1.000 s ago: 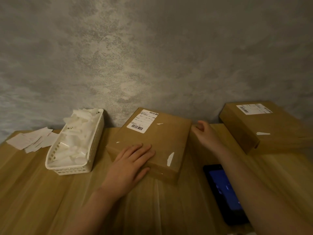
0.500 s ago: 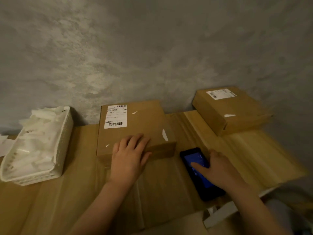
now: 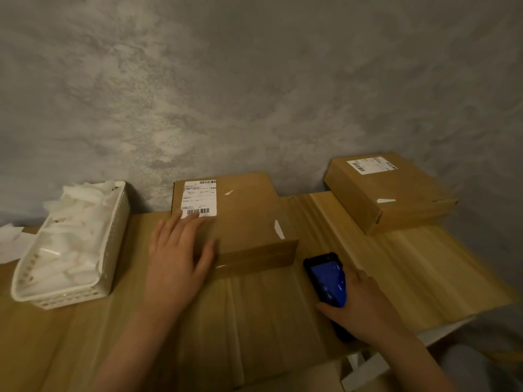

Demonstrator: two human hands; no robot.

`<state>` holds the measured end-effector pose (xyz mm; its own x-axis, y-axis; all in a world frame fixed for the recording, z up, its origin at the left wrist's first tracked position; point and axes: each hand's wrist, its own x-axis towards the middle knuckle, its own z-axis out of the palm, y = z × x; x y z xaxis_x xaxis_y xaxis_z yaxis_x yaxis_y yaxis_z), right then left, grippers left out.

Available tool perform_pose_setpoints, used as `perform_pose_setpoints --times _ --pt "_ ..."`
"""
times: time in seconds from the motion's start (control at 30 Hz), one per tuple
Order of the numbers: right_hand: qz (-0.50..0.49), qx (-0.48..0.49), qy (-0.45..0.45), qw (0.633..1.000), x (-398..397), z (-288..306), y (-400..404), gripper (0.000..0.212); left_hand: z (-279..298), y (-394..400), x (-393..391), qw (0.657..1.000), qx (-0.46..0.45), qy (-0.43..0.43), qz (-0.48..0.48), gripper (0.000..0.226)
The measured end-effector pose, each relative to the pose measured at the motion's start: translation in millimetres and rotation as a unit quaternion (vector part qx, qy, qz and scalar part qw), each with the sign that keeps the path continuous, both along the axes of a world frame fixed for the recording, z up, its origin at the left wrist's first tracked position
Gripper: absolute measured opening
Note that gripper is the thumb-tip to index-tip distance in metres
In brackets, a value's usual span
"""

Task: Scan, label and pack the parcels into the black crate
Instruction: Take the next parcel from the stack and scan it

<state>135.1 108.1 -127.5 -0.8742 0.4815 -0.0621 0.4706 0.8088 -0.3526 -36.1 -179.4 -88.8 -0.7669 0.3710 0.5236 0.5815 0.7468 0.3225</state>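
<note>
— Where are your hands right now?

— My left hand (image 3: 178, 256) lies flat on the near-left corner of the cardboard parcel (image 3: 243, 222) in front of me. The fingers are straight and spread, with the fingertips (image 3: 195, 217) just reaching the lower edge of the white shipping label (image 3: 199, 198), and the thumb lies along the front edge of the box. My right hand (image 3: 359, 304) is at about four o'clock from that parcel, with its fingers curled round the handheld scanner (image 3: 325, 275), thumb on the near side. The scanner's blue screen faces up, and its lower end is hidden under my palm.

— Is the scanner off the table?

— I cannot tell; it looks low against the wooden table (image 3: 424, 267), close to the parcel's right front corner but apart from it.

— And the parcel itself?

— It sits flat at twelve o'clock, its far edge against the grey wall (image 3: 254, 94). The label is on its far-left part, with barcodes at top and bottom. There are small white scraps of torn tape on the lid.

— Anything else on the table?

— A second cardboard parcel (image 3: 396, 196) at two o'clock, also against the wall, well apart from the first, with its own label (image 3: 371, 164) on the far side. At nine o'clock stands a white perforated plastic basket (image 3: 113, 244) filled with white paper backings, and a few loose white sheets (image 3: 11, 241) lie beyond it at the left edge.

— The black crate?

— Not in my view.
</note>
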Motion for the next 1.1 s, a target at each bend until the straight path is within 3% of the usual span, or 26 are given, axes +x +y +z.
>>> perform_pose_setpoints --times 0.13,0.3,0.4,0.67,0.87,1.1 --pt "-0.011 -0.014 -0.007 1.0 -5.9 2.8 1.9 0.093 -9.6 -34.5 -13.9 0.987 0.154 -0.054 0.014 0.051" --pt "0.004 -0.027 0.013 1.0 -31.0 27.6 2.3 0.069 -28.8 -52.6 -6.5 0.925 0.29 -0.242 0.043 0.038" --pt "0.02 0.004 0.034 0.999 -52.8 54.8 -1.7 0.053 -40.0 -57.0 -2.0 0.907 0.303 -0.29 0.04 0.04" --pt "0.087 0.032 0.065 0.994 -105.7 126.6 -35.4 0.046 -37.5 -60.8 -1.1 0.894 0.309 -0.323 -0.001 0.043" --pt "0.176 -0.006 -0.029 0.984 -129.1 149.9 -84.8 0.052 -41.2 -65.0 -2.7 0.893 0.311 -0.326 -0.013 0.044" --pt "0.222 -0.03 -0.078 0.971 -133.6 146.6 -116.9 0.042 -44.3 -64.6 -3.4 0.884 0.333 -0.327 -0.031 0.047"
